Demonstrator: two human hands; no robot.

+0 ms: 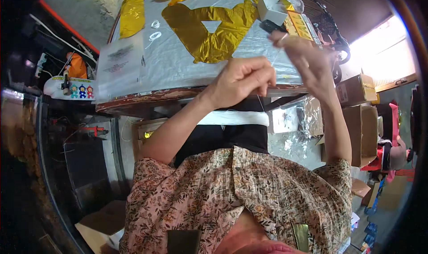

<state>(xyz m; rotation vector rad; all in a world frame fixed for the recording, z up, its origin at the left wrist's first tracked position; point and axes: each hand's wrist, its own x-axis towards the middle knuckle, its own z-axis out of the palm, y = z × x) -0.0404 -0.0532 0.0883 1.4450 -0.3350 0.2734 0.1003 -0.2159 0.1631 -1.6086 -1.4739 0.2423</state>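
My left hand [249, 78] is closed in a pinch at the table's front edge. A thin white string [261, 103] hangs below its fingers toward a white bundle of strands [234, 118] lying across my lap. Raised over the table's right side, my right hand [307, 60] is smeared by motion; what its fingers hold, if anything, cannot be made out. Just beyond its fingertips is a small black object [271, 26]. A flat gold foil letter balloon [214, 42] with a triangular hole lies ahead of my hands. Two small coils of white string [154, 30] rest left of it.
The table [165, 62] has a pale plastic cover and a worn edge. More gold foil [132, 18] and a clear plastic bag [119, 62] lie left. A white open box [272, 9] and a yellow box [298, 24] stand right. Cardboard boxes [360, 129] sit beyond my right arm.
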